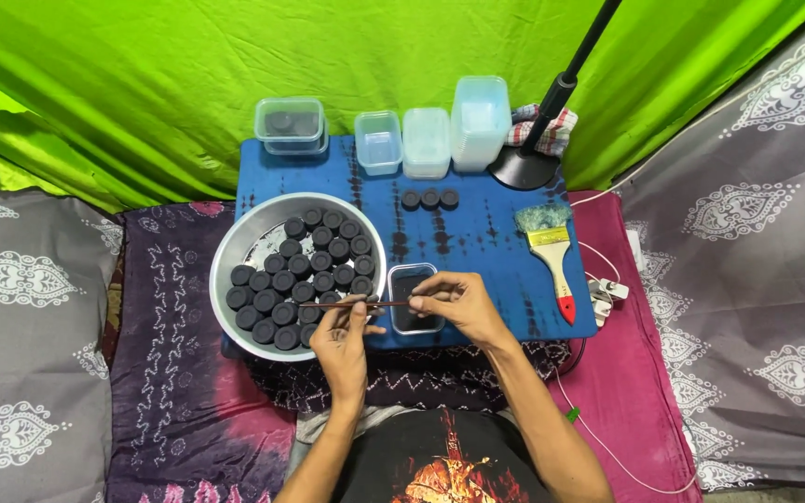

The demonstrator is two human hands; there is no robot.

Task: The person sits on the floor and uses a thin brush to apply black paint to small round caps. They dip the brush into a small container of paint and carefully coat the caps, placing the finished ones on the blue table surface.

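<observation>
A thin brown stick [365,304] lies level between both my hands. My left hand [342,335] pinches its left part, beside the rim of a round metal bowl [235,240] filled with several black round pucks [305,265]. My right hand [458,300] grips the stick's right end, right over a small clear rectangular tub [414,303] with dark contents. Three more black pucks [429,198] sit in a row on the blue cloth-covered board [477,247].
At the board's back edge stand a lidded tub holding pucks [291,124] and several clear plastic tubs [428,140]. A black stand base [524,170] with a checked cloth sits back right. A paintbrush with a red-tipped handle [554,256] lies right. White cable [607,289] trails off right.
</observation>
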